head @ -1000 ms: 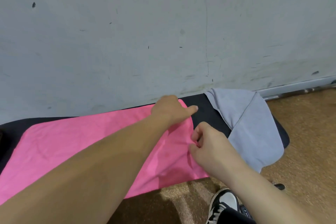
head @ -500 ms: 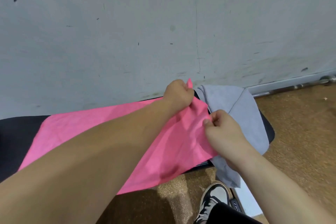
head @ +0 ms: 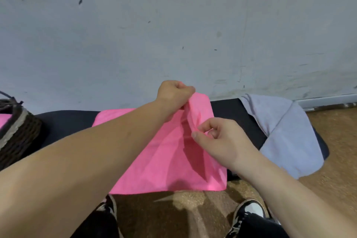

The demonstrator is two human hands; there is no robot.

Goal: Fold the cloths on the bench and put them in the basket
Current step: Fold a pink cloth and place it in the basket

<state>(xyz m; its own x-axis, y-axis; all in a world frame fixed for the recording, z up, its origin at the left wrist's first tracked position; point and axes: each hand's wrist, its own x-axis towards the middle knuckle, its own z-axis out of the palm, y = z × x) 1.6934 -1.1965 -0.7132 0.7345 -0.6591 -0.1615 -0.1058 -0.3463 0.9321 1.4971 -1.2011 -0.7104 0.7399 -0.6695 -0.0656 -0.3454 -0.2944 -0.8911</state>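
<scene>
Grips the far right corner of the pink cloth (head: 166, 160) in the left hand (head: 173, 94), fingers curled tight round the fabric, the corner raised above the back edge of the bench (head: 67, 121). Pinches the near part of that same raised edge between thumb and forefinger of the right hand (head: 218, 141), the other fingers curled loosely in, above the middle of the bench. Between the two hands, a slack ridge of pink fabric, lifted off the bench top. Below it, the rest of the pink cloth spread flat across the middle of the bench, near edge hanging over the bench's front.

On the right end of the bench, a grey cloth (head: 286, 133), unfolded, draped over the end and the front edge, apart from the pink cloth with a strip of black bench top between. On the left end of the bench, a dark woven basket (head: 17, 135) with a pale band, only partly in view. At the far left of the bench, by the basket, a scrap of pink (head: 3, 120); cannot tell whether inside the basket or behind it.

Behind the bench, a scuffed grey wall (head: 173, 25). In front of the bench, brown floor (head: 338, 150) and two black-and-white shoes (head: 251, 208).
</scene>
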